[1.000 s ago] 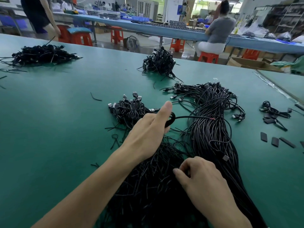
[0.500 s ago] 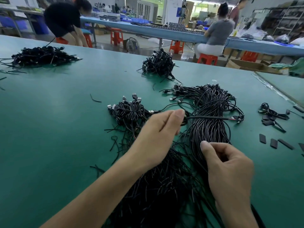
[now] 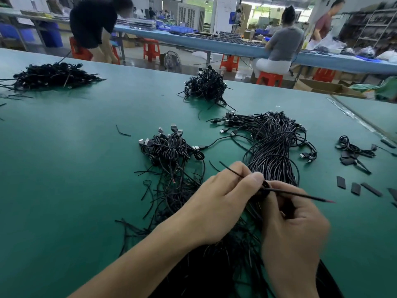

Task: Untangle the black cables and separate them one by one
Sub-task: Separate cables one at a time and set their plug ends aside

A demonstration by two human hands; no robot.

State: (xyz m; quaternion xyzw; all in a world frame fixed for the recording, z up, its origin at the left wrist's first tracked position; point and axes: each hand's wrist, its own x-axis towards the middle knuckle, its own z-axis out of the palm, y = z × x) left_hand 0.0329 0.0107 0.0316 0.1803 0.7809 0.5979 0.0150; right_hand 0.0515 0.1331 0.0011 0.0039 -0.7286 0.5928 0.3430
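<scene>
Black cables [image 3: 272,151] lie in one long, thick bundle on the green bench [image 3: 64,168], running from a fan of USB plugs at the far end down beneath both hands. A single cable [image 3: 300,195] is held above that bundle.

The left hand [image 3: 221,203] has a narrow grip: its thumb and forefinger are pinched together on the single cable, and the other fingers are curled in beneath. A short length of the cable sticks out up and to the left past the fingertips. The right hand [image 3: 294,229] is just beside the left, thumb nearly touching thumb. Its fingers are curled round the same cable, though the hand is blurred and the exact contact is hard to make out. Between the two thumbs the cable forms a small tight loop. Beyond the right hand it runs out straight to the right and ends in a free reddish tip.

Left of the big bundle sits a coiled bunch [image 3: 169,147] with its plugs pointing up, and loose wire ends [image 3: 163,203] trail from it towards the left wrist. Two more cable heaps [image 3: 51,75] [image 3: 206,84] lie well apart at the far side of the bench. A small tangle [image 3: 352,149] and some flat black sleeve pieces [image 3: 341,182] lie to the right.
</scene>
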